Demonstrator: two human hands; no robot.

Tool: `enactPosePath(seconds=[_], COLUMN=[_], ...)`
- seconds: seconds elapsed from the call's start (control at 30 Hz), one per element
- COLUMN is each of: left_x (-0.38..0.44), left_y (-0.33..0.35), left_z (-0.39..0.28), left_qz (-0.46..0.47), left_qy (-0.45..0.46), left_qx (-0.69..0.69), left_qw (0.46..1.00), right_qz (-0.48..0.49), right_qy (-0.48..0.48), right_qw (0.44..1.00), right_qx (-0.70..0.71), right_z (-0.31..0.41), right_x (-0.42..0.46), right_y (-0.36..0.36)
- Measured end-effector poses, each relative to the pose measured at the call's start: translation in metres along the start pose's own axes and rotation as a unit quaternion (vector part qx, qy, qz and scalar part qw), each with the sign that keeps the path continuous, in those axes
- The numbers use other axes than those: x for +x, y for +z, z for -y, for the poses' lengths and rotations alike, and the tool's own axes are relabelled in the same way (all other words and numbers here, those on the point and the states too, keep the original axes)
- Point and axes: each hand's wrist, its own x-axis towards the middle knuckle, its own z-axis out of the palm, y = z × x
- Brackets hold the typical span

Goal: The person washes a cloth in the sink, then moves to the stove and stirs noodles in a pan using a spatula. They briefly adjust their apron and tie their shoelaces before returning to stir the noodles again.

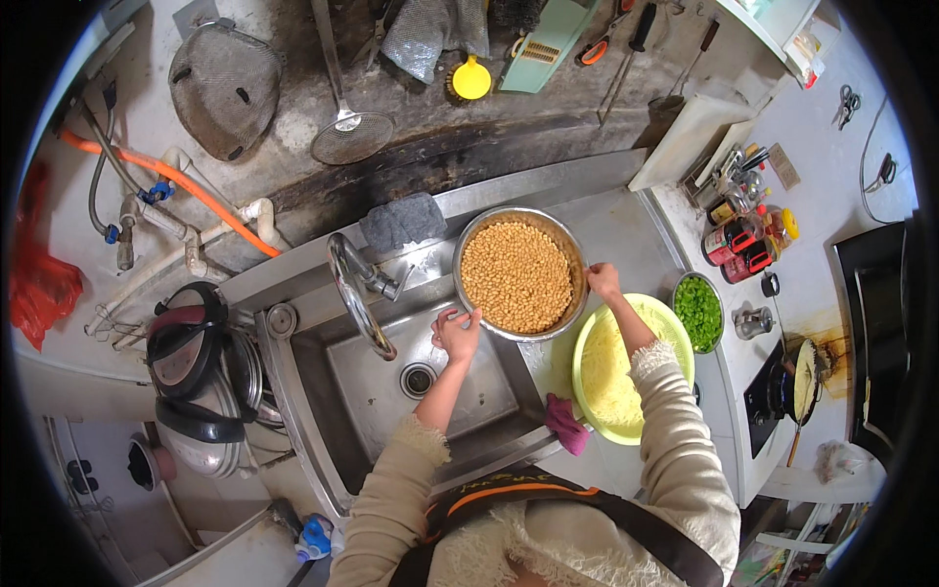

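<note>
A round stainless steel bowl (579, 308) full of pale brown soybeans (517, 277) sits at the right end of the sink, overlapping the basin's edge. My right hand (603, 282) grips its rim on the right side. Beside the rim at lower left is my left hand (456, 334), over the basin, fingers apart and partly curled; whether a fingertip touches the bowl is unclear. Under my right forearm stands a yellow-green plastic colander (581, 367) holding pale yellow shreds (609, 381). A smaller metal bowl of chopped green vegetable (697, 314) stands farther right.
A chrome faucet (359, 308) arches over the steel sink basin (367, 374). A grey cloth (403, 221) lies behind it, and a purple cloth (566, 425) hangs at the front edge. Sauce bottles (733, 246) and a pan on the stove (805, 378) are at right.
</note>
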Motion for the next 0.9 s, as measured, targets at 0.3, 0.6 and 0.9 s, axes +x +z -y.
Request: enactPosePath(seconds=[0.3, 0.6, 0.9], left_x=[0.042, 0.098, 0.013], left_y=[-0.053, -0.078, -0.088], left_z=[-0.004, 0.034, 0.071], left_qz=[-0.137, 0.177, 0.302], left_qy=[0.291, 0.259, 0.003], left_qx=[-0.001, 0.009, -0.21], left_qw=[0.947, 0.95, 0.93], right_qz=[-0.092, 0.031, 0.084], right_qy=[-0.145, -0.162, -0.228], right_qw=[0.984, 0.958, 0.952], right_qx=[0.05, 0.236, 0.185], right_z=[0.001, 0.021, 0.058], right_x=[-0.023, -0.109, -0.175], right_y=[-0.023, -0.035, -0.015])
